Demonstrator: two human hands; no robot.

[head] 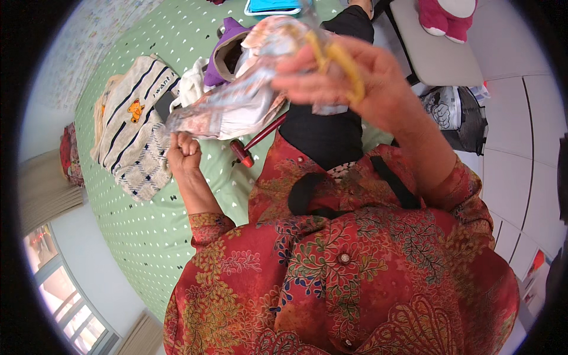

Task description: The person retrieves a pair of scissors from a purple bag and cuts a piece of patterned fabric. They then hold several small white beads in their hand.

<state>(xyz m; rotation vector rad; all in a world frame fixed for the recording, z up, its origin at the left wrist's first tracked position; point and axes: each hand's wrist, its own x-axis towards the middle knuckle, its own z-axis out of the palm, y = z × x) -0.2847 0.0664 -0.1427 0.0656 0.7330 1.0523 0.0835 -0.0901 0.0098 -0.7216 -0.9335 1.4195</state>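
My left hand [183, 153] is a fist gripping the near end of a thin, printed cloth [217, 117], pink and white. The cloth runs up and to the right from that fist, bunched and partly see-through with blur. Yellow-handled scissors [339, 62] sit in my right hand [377, 75], raised above my black-trousered leg; their blades are too blurred to tell whether they are apart. The cloth's upper end passes behind the right fingers, and I cannot tell whether they also hold it. Below the cloth, a dark red hammer-shaped tool [242, 153] lies on the bed.
Folded clothes with stripes and a bear [135, 120] lie left on the green bedsheet [199, 239]. Behind the cloth are a purple fabric item [217, 64] and a blue-lidded box [273, 5]. At right stand a chair [443, 57] with a pink plush toy [448, 20] and a black bag [470, 120].
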